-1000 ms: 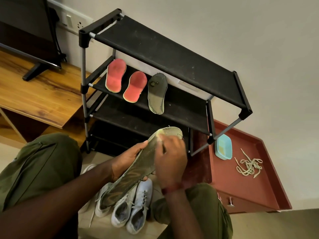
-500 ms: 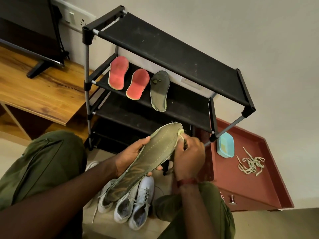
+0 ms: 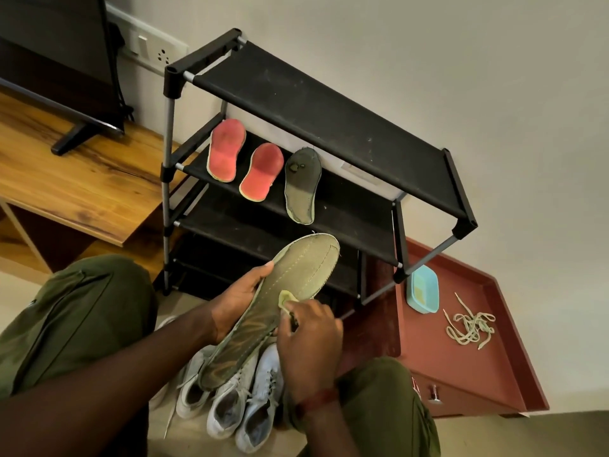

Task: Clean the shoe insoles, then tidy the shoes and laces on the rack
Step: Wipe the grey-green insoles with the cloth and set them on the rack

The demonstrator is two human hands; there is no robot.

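Wood-grained and warm brown, the table [image 3: 82,192] sits at your far left with a black television [image 3: 56,61] standing on it. A white wall socket [image 3: 155,49] shows on the wall just beside the screen. Your left hand [image 3: 237,305] comes next, palm under the green insole [image 3: 296,275] and thumb curled over its edge. It grips that insole and holds it tilted, toe end up towards the rack and heel end down over the floor. Beneath the insole, on the floor between your knees, several white shoes [image 3: 230,400] lie side by side, openings up. Behind them the black rack [image 3: 329,127] stands against the wall. On its second shelf from the top two pink insoles [image 3: 226,150] lie side by side, and a dark insole [image 3: 302,184] lies just to their right, not touching them. Your right hand [image 3: 309,344] has its fingers curled on a small yellow-green cloth [image 3: 286,297], pinching it and pressing it onto the middle of the green insole. Further right, a low red cabinet [image 3: 478,374] carries a blue dish [image 3: 422,293] near the rack's leg. Just beyond the dish lies a loose tangle of pale laces [image 3: 469,326].
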